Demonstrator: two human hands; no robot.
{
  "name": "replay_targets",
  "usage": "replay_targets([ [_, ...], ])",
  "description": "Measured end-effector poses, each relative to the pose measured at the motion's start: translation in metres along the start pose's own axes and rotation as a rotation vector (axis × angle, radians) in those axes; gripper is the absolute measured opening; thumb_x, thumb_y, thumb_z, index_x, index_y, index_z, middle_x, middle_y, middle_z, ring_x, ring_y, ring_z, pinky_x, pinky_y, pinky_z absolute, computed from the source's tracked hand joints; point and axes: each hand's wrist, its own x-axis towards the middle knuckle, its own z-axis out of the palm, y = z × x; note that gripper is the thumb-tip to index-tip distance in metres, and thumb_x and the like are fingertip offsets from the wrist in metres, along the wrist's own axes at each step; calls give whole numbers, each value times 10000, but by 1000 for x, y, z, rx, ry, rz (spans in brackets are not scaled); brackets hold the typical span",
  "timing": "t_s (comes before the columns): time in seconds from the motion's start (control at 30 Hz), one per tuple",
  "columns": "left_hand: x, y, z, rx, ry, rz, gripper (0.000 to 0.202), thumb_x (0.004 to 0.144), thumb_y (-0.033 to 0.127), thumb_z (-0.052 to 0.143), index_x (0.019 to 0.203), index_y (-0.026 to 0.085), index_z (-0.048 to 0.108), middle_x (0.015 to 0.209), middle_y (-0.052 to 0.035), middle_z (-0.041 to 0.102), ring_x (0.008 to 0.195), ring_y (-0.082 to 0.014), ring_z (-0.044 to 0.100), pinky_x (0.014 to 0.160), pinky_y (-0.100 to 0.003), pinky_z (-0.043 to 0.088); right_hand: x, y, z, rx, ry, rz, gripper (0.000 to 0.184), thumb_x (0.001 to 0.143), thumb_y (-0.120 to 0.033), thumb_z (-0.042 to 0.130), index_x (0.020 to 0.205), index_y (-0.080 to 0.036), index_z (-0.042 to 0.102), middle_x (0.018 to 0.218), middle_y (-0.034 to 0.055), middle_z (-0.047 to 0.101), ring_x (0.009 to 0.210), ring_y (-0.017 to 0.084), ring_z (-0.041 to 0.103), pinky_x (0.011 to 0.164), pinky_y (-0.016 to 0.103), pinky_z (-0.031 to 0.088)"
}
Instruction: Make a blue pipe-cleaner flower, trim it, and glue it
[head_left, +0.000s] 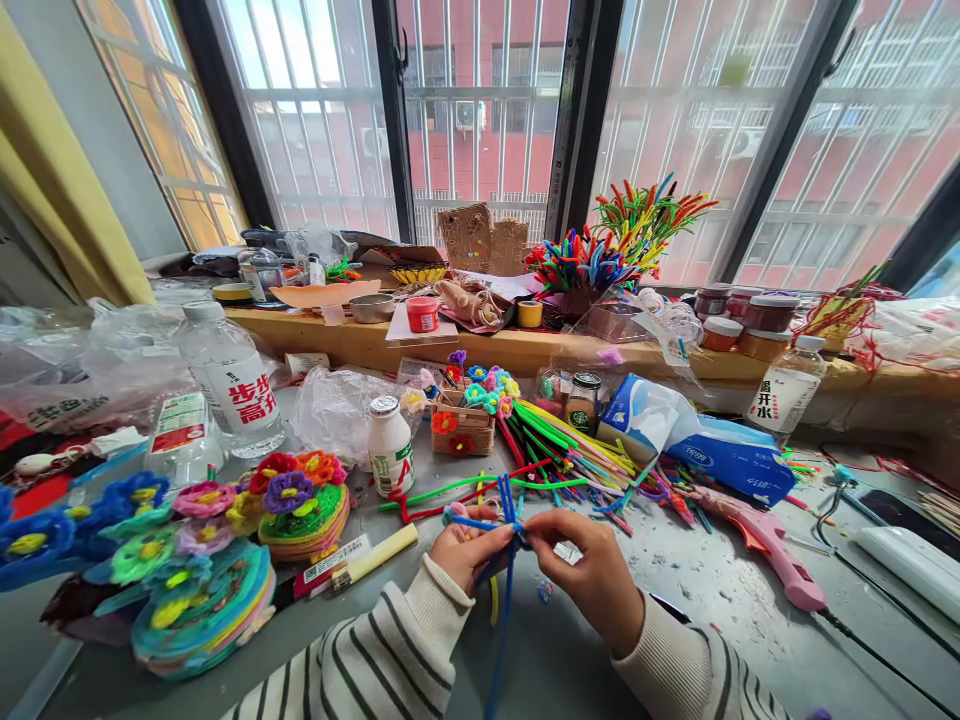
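Observation:
My left hand (pixel 469 550) and my right hand (pixel 592 570) meet low in the middle of the view, both in striped sleeves. Each pinches a bundle of blue pipe cleaners (pixel 508 560) that stands up between them and trails down toward me. The fingers of both hands are curled shut around the blue stems. Just beyond my hands lies a loose pile of coloured pipe cleaners (pixel 570 450) on the grey table (pixel 720 590).
Stacked pipe-cleaner flower coasters (pixel 202 590) fill the left. A small white bottle (pixel 390 447), a wooden crate of flowers (pixel 465 420), a blue tissue pack (pixel 720 455) and a pink glue gun (pixel 772 550) surround my hands. Water bottles (pixel 232 375) stand left; jars line the window ledge.

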Motion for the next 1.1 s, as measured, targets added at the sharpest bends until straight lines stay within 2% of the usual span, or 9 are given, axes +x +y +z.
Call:
replay_targets([
  [0.3,-2,5,4,-11,33,-38,410,379,167,706,685,143,434,439,11,576,442,-135,565,446,-215,427,0,1,-1,39,-20,-30,170,686,-136,449,827,-173,537,713,13,604,629,115,550,599,207,438],
  [0.43,-3,4,5,-20,35,-20,424,355,166,713,676,142,437,410,25,563,420,-123,552,445,-216,427,-1,1,-1,-55,-9,-56,156,683,-141,447,780,-181,563,671,10,591,610,120,538,591,219,428],
  [0.6,-3,3,5,18,55,-48,373,403,177,692,679,163,442,381,58,524,396,-109,531,419,-214,407,-1,1,-1,-144,-19,-116,177,677,-124,438,764,-195,575,670,13,581,622,127,526,579,223,413],
  [0.8,-1,1,4,32,48,-61,428,360,209,708,698,154,452,426,36,548,441,-135,549,415,-216,393,-2,3,-1,-234,-19,-163,168,692,-131,436,754,-195,578,650,20,575,619,133,520,566,229,403],
  [0.87,1,0,2,36,37,-38,420,352,215,711,680,147,457,380,57,508,398,-116,524,389,-203,372,-2,3,-1,-276,-29,-179,173,699,-128,434,759,-195,582,652,26,576,621,137,519,564,235,401],
  [1.0,6,-5,-3,47,3,20,387,371,235,704,668,139,475,275,124,340,279,-47,394,352,-181,334,-3,4,0,-315,-40,-204,174,719,-133,425,784,-199,573,676,30,581,637,142,518,576,244,400],
  [1.1,8,-8,-6,45,-7,44,378,379,243,700,669,133,484,277,125,327,277,-34,374,353,-172,325,-4,4,0,-299,-26,-165,138,720,-148,436,788,-193,548,676,26,578,625,140,515,575,242,401],
])
